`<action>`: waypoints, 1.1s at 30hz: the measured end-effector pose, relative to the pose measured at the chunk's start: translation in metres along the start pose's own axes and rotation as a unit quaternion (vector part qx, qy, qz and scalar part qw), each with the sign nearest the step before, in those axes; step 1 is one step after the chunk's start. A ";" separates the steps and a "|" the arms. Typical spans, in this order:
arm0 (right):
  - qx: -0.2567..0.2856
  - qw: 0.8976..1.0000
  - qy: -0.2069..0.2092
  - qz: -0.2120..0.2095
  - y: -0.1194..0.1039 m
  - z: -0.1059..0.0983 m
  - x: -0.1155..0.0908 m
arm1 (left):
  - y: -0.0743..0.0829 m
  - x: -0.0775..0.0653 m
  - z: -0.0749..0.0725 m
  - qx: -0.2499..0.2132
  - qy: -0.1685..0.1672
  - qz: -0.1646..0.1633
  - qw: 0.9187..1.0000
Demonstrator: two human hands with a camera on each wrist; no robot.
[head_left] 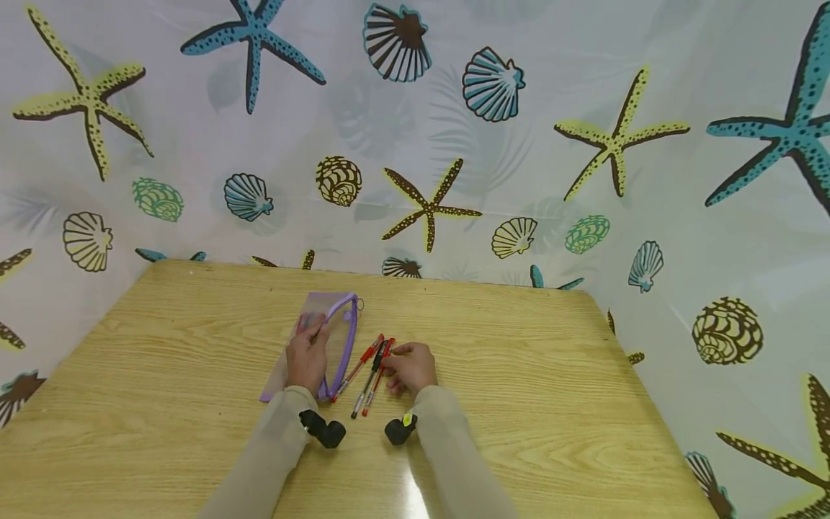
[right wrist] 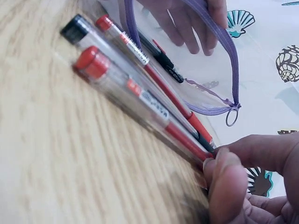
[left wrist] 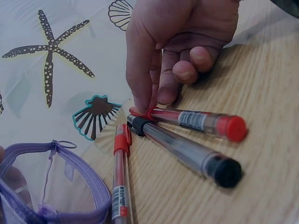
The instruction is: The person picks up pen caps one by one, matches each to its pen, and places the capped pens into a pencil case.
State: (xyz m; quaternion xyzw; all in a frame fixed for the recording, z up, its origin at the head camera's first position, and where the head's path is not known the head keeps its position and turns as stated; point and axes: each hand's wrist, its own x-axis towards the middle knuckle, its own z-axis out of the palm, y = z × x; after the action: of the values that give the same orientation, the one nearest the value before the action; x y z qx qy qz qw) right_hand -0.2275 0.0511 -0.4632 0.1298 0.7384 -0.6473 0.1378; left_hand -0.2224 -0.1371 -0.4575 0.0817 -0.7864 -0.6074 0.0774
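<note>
My left hand [head_left: 308, 358] grips a clear pencil pouch [head_left: 279, 382] with a purple zipper [left wrist: 88, 165] by its side, and the pouch mouth gapes toward the pens. A black pen [right wrist: 163, 60] shows through the clear side. My right hand [head_left: 413, 367] pinches the near red pen [right wrist: 154, 109] between thumb and fingertips at its grip end. Alongside it lies another black pen [left wrist: 182, 149], its front end right at those fingertips. A second red pen [head_left: 366, 359] lies nearest the pouch opening, partly overlapped by the zipper edge in the head view.
The wooden table [head_left: 551, 382] spreads around both hands. Behind it and along the sides hangs a white curtain [head_left: 415, 130] printed with starfish and shells. A small black camera sits on each wrist, the left one [head_left: 323, 430] close to the pens.
</note>
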 end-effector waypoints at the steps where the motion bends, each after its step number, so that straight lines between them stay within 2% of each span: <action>1: -0.004 1.000 0.001 0.000 -0.001 0.000 0.000 | 0.000 0.000 0.000 0.002 0.002 0.000 1.000; 9: -0.035 0.999 0.002 -0.004 -0.002 0.002 0.000 | 0.001 0.001 0.001 -0.004 0.008 0.001 1.000; 17: -0.081 0.997 0.001 -0.009 0.000 0.002 0.002 | 0.000 0.000 0.000 -0.007 -0.001 -0.005 1.000; 24: -0.099 0.995 0.008 -0.022 0.000 0.001 0.002 | 0.001 0.001 -0.001 -0.005 0.000 -0.001 1.000; 33: -0.067 0.997 -0.004 -0.039 0.005 -0.001 0.002 | 0.001 0.001 -0.001 -0.003 -0.006 -0.006 1.000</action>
State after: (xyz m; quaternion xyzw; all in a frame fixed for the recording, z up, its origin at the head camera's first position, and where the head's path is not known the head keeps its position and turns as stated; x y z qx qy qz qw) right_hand -0.2278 0.0525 -0.4682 0.0883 0.7841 -0.6016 0.1240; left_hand -0.2228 -0.1385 -0.4563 0.0828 -0.7845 -0.6107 0.0693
